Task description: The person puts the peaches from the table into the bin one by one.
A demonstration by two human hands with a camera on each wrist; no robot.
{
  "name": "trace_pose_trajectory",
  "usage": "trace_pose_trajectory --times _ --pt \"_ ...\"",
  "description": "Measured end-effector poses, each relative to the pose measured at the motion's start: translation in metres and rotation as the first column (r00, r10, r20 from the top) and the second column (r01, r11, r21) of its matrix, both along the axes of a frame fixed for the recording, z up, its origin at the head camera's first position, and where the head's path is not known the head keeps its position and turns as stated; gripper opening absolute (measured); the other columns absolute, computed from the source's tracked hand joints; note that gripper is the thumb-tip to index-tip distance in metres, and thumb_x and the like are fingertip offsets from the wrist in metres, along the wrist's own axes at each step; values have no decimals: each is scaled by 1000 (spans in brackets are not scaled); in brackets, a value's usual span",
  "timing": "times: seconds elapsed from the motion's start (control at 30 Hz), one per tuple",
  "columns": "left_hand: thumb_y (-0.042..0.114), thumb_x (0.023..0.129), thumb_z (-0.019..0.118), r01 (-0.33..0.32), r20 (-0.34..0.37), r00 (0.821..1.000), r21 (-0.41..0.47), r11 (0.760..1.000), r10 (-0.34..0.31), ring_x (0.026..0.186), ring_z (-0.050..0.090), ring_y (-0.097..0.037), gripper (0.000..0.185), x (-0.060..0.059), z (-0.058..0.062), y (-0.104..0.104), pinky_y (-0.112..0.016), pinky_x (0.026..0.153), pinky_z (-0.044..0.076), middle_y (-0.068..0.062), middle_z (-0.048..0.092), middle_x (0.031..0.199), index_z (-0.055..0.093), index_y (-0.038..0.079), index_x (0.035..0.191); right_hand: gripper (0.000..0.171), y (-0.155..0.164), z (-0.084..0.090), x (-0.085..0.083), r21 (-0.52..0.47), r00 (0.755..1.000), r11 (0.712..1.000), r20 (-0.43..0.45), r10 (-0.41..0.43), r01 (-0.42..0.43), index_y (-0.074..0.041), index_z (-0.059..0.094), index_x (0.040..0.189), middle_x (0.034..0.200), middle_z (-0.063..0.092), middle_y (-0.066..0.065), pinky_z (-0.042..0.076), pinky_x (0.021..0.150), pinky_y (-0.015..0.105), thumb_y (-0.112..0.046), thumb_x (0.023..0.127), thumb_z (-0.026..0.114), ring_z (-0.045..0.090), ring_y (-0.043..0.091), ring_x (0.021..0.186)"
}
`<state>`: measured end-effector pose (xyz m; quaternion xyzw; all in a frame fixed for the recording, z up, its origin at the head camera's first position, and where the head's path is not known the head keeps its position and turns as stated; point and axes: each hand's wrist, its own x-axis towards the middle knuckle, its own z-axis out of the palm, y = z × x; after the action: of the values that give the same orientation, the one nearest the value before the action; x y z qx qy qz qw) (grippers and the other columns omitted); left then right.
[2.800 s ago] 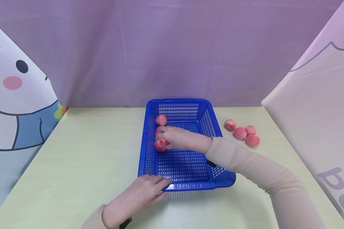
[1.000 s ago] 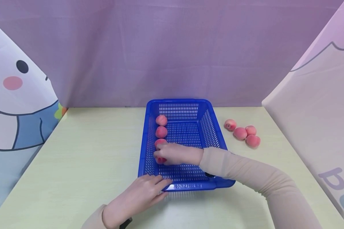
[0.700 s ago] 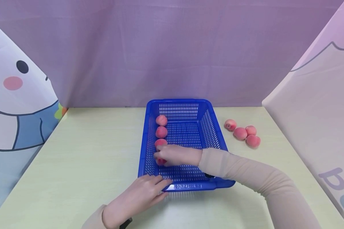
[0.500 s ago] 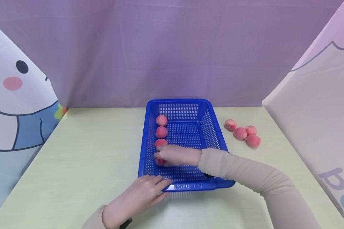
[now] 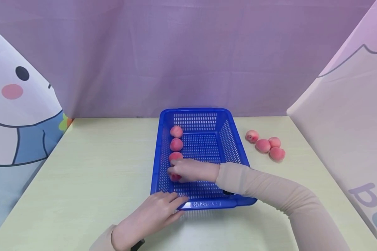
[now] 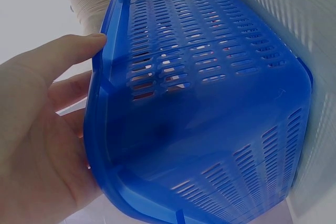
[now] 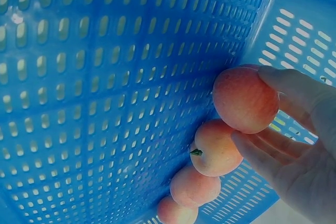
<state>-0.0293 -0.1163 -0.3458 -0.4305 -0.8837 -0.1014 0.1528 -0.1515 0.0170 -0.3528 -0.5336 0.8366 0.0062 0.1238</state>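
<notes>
A blue perforated plastic basket (image 5: 204, 204) stands on the table. Along its left wall runs a row of several pink peaches (image 5: 176, 144). My right hand (image 5: 191, 169) reaches into the basket and holds the nearest peach (image 7: 245, 99) of the row between thumb and fingers, close to the wall. In the head view the hand covers most of that peach; in the right wrist view the neighbouring peach (image 7: 218, 148), with a small green stem, sits right beside the fingers. My left hand (image 5: 154, 213) grips the basket's rim (image 6: 94, 129) at the near left corner.
Several loose peaches (image 5: 262, 145) lie clustered on the pale table (image 5: 106, 157), to the right of the basket. A purple cloth (image 5: 188, 59) hangs behind the table, with printed panels at both sides.
Over the whole span my right hand has moved toward the basket's near end, and the peach row reaches further that way. In the last second it has barely shifted. My left hand stays put.
</notes>
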Motion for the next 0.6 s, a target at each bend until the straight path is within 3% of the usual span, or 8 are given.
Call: trace_pose_trajectory --times 0.13,0.6 --pt "31 80 63 7 -21 1000 12 1000 -7 68 58 -7 26 0 -1 0 -21 61 48 4 63 80 64 12 98 26 0 0 0 -3 1000 1000 8 -3 3 -16 62 106 94 56 -1 45 70 14 -20 80 65 55 6 77" --pt "32 82 61 2 0 1000 12 1000 -2 69 59 -8 26 -1 -2 0 -22 62 48 3 63 80 64 12 98 19 2 4 -3 -62 999 998 43 -1 4 -17 62 100 91 60 -5 45 76 15 -21 81 63 57 4 81"
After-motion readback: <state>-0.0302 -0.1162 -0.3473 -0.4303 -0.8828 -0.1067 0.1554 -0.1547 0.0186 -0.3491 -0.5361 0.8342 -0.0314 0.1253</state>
